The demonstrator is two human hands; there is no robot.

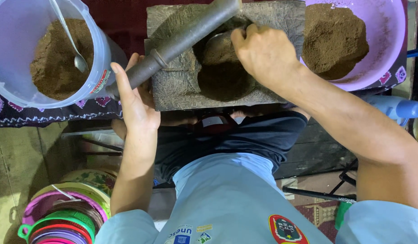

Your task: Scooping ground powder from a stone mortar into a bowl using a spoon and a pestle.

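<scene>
Left hand [136, 101] wraps loosely around the lower end of a long dark pestle [182, 39], propping it slanted across the grey carved stone mortar [173, 90] so the hollow stays reachable. Right hand [263, 54], fingers curled, scoops brown ground powder [220, 68] from that hollow. A clear plastic tub [100, 49] with metal spoon [78, 58] flanks the left; a lilac plastic basin [389, 31] of powder flanks the right.

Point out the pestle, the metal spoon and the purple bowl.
pestle [186, 38], head view, middle of its dark shaft.
metal spoon [80, 63], head view, its bowl end.
purple bowl [389, 31], head view, bare inner wall.
</scene>
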